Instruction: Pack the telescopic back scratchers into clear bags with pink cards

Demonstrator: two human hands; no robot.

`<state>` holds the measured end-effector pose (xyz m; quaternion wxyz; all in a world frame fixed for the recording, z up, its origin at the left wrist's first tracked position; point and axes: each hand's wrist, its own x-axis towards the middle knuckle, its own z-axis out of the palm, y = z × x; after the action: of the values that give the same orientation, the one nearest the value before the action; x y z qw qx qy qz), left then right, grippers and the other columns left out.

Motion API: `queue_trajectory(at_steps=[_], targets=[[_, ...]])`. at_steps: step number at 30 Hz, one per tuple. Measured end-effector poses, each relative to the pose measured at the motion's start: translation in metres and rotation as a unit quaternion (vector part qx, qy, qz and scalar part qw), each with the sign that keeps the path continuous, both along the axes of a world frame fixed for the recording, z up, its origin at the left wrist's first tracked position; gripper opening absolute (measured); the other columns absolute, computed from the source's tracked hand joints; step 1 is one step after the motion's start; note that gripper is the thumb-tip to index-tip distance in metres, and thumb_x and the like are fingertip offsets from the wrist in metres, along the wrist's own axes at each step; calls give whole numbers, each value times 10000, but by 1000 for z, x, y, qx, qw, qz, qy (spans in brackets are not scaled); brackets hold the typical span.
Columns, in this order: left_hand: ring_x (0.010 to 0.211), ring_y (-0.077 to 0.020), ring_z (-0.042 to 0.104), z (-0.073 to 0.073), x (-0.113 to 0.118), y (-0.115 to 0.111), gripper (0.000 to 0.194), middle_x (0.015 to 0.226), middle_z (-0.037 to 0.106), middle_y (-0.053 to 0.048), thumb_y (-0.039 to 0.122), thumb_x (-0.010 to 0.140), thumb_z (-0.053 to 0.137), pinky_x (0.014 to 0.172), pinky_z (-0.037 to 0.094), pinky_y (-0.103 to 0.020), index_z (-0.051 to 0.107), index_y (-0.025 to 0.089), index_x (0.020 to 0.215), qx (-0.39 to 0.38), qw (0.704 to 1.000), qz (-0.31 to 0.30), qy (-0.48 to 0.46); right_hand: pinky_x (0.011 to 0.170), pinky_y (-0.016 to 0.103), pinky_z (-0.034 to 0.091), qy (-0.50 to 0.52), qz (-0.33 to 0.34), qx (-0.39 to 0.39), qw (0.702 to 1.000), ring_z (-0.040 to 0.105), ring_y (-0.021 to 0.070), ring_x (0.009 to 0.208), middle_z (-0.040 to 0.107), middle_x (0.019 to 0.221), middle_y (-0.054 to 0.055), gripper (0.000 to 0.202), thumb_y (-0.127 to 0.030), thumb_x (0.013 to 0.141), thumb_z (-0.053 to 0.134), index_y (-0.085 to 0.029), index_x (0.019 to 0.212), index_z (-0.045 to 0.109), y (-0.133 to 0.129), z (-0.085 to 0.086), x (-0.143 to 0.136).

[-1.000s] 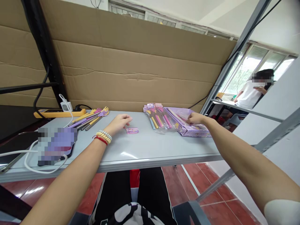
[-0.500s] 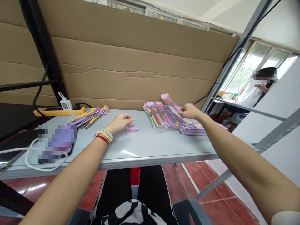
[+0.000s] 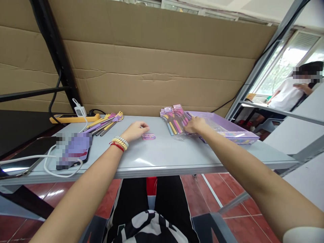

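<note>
Moved since earlier: right hand (image 3: 194, 125), leftward from purple box (image 3: 244, 137) (one) to wrapped sticks (image 3: 177, 125) (several); fingers bent there, grip unclear. Left hand (image 3: 136, 131): narrow, contents unclear, beside pink label (image 3: 149, 136) (one visible). Bench (image 3: 167, 153) surface spans label to front edge.

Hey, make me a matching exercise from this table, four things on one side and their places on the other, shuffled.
1. Small pink-purple printed piece
2. Open shallow purple box
3. Long yellow power strip
4. Clear plastic packets of coloured sticks

A. Near the black metal post
B. At the right hand
C. Beside the left hand
D. Partly hidden by the right forearm

Pairs: 1-C, 2-D, 3-A, 4-B
</note>
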<state>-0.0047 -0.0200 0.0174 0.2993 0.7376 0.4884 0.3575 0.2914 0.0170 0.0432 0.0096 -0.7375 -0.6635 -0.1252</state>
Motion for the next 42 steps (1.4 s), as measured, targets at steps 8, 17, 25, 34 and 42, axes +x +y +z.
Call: queue_trajectory(at_steps=[8, 17, 25, 34, 42], targets=[[696, -205, 587, -4, 1, 2, 157, 636, 630, -16, 334, 725, 599, 744, 449, -329, 665, 193, 739, 34, 999, 2, 29, 953, 467, 397, 18, 59, -28, 998, 474, 365, 1231, 500, 1336, 247, 656, -544, 905, 336, -85, 1365, 432, 11, -12, 5], [918, -275, 610, -14, -16, 27, 173, 943, 691, -120, 281, 770, 529, 860, 445, -376, 671, 186, 800, 126, 976, 110, 138, 984, 478, 349, 51, 16, 12, 998, 412, 394, 1271, 500, 1322, 260, 685, -597, 888, 351, -67, 1297, 498, 1, -3, -16], [1037, -326, 590, -15, -37, 36, 274, 1066, 677, -151, 224, 731, 531, 893, 441, -417, 701, 177, 941, 117, 941, 264, 175, 954, 399, 373, 235, 151, 144, 949, 514, 306, 1131, 613, 1143, 181, 443, -478, 880, 454, -123, 1075, 633, 6, -17, -98], [1141, -416, 508, -8, -73, 54, 425, 1197, 598, -276, 280, 723, 569, 891, 386, -511, 662, 70, 1080, 45, 872, 433, 226, 909, 345, 393, 237, 308, 165, 907, 532, 253, 1035, 640, 993, 126, 225, -286, 847, 529, -134, 951, 659, 5, -55, -110], [1204, -430, 431, -27, -87, 65, 447, 1275, 513, -304, 287, 773, 523, 923, 325, -522, 626, 29, 1123, 25, 824, 483, 295, 791, 279, 410, 266, 334, 84, 900, 585, 192, 889, 675, 934, 91, 222, -318, 829, 565, -141, 869, 692, 4, -56, -112]])
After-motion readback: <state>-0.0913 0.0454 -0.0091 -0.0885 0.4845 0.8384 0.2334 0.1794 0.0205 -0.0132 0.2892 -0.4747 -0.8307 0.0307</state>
